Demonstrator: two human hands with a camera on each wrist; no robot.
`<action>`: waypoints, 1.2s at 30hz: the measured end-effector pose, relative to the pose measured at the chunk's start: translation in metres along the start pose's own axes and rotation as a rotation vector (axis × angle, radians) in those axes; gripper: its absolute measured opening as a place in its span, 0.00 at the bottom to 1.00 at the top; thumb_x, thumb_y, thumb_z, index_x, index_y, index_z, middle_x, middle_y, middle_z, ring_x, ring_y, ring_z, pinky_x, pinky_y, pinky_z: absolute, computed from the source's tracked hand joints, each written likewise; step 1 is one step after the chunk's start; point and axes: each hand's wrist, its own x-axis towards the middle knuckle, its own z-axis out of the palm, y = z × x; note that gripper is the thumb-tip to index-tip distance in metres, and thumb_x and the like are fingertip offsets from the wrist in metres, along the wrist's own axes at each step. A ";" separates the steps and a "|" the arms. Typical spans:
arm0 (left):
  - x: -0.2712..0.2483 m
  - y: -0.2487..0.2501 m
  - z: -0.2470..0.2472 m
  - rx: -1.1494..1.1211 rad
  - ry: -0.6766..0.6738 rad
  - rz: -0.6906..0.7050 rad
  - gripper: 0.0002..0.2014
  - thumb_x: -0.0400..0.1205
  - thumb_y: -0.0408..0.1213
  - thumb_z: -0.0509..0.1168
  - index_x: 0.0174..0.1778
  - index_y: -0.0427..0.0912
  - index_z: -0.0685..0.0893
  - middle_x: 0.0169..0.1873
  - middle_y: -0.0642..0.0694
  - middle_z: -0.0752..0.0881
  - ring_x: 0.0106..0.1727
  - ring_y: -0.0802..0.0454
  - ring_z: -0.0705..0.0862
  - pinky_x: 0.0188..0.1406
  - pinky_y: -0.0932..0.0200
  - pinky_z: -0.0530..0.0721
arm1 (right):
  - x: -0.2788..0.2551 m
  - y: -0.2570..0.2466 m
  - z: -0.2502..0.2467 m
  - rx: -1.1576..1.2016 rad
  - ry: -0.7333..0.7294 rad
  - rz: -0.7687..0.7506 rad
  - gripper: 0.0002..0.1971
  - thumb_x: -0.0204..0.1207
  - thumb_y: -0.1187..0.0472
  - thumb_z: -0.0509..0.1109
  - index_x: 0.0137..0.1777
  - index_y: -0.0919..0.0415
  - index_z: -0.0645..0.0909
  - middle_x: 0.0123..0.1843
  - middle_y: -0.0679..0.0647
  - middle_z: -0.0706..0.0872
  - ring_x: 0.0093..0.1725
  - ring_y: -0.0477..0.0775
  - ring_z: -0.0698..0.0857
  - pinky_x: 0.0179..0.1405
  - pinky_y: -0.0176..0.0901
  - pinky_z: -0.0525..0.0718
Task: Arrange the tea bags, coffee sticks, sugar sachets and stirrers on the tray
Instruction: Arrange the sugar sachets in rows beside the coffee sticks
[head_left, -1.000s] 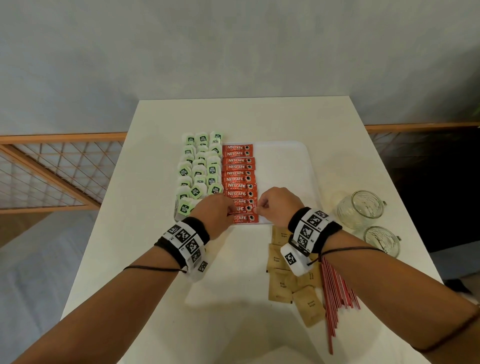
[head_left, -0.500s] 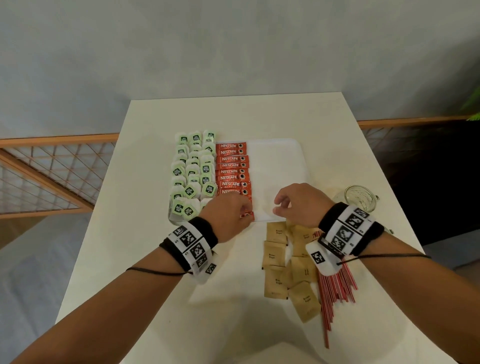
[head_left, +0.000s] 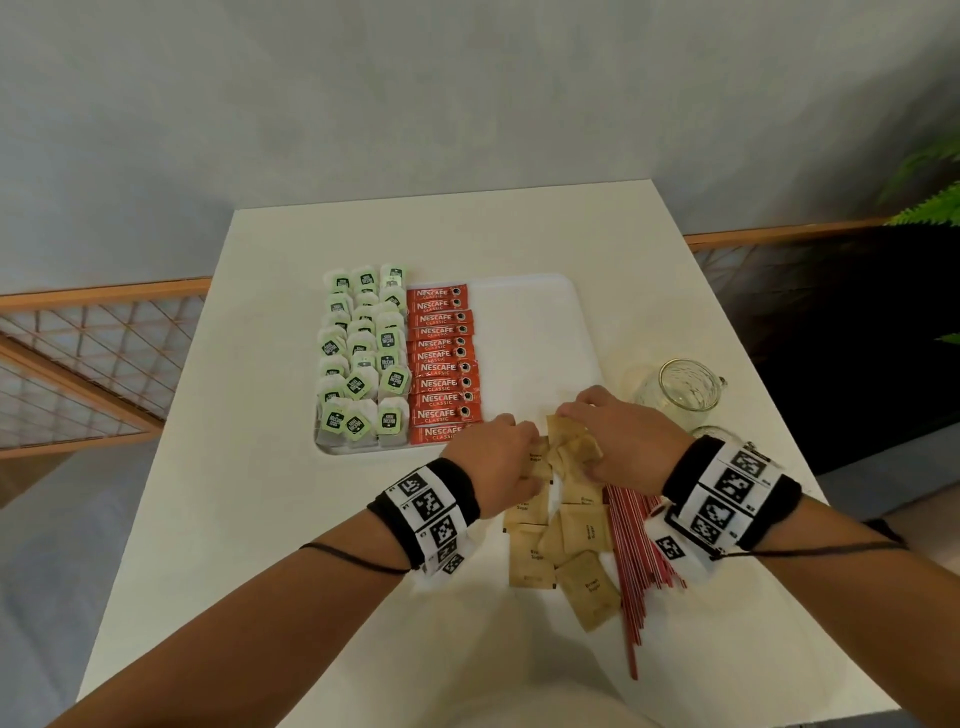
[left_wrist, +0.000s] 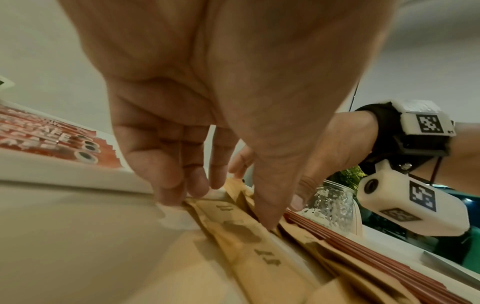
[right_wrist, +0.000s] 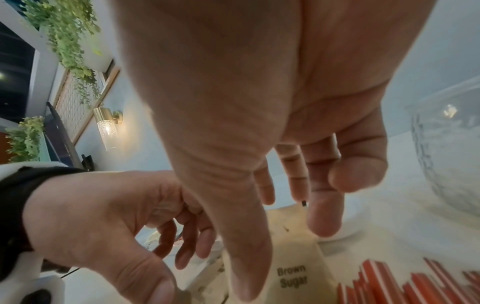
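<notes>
A white tray (head_left: 530, 332) holds rows of green-tagged tea bags (head_left: 363, 358) on its left and red coffee sticks (head_left: 441, 364) beside them; its right half is bare. Brown sugar sachets (head_left: 561, 530) lie in a loose pile on the table just in front of the tray. Red stirrers (head_left: 634, 545) lie to their right. My left hand (head_left: 498, 462) pinches sachets (left_wrist: 241, 232) at the pile's far left between thumb and curled fingers (left_wrist: 171, 185). My right hand (head_left: 608, 441) pinches a tilted sachet (right_wrist: 293, 275) at the pile's far end, close to the tray's front edge.
Two clear glass jars (head_left: 680, 384) stand on the white table (head_left: 260, 519) right of the tray, close to my right wrist. A wooden railing with mesh (head_left: 78, 364) runs behind the table on the left. A plant (head_left: 930, 202) shows at the far right.
Both hands have left the front coffee sticks on the tray and moved toward me and to the right, onto the sugar sachet pile, where they now pinch sachets.
</notes>
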 end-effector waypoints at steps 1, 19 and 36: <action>0.000 0.001 0.002 0.005 -0.007 -0.007 0.27 0.79 0.56 0.68 0.69 0.44 0.76 0.53 0.45 0.81 0.48 0.44 0.84 0.46 0.46 0.86 | 0.001 0.000 0.002 -0.010 0.010 0.002 0.37 0.75 0.54 0.75 0.83 0.48 0.64 0.79 0.49 0.66 0.55 0.55 0.86 0.43 0.43 0.83; -0.017 -0.001 0.020 -0.166 -0.095 -0.076 0.26 0.73 0.51 0.79 0.62 0.43 0.80 0.55 0.45 0.80 0.51 0.45 0.82 0.51 0.51 0.82 | 0.003 -0.012 0.014 0.003 -0.017 -0.019 0.25 0.78 0.55 0.73 0.75 0.54 0.76 0.66 0.50 0.74 0.44 0.51 0.79 0.39 0.39 0.74; -0.025 -0.025 0.007 -0.792 0.006 -0.186 0.10 0.85 0.33 0.63 0.39 0.43 0.69 0.41 0.37 0.90 0.36 0.49 0.86 0.36 0.52 0.84 | 0.001 -0.009 0.008 0.073 -0.013 -0.122 0.15 0.80 0.48 0.72 0.63 0.50 0.78 0.49 0.45 0.85 0.46 0.49 0.83 0.38 0.41 0.75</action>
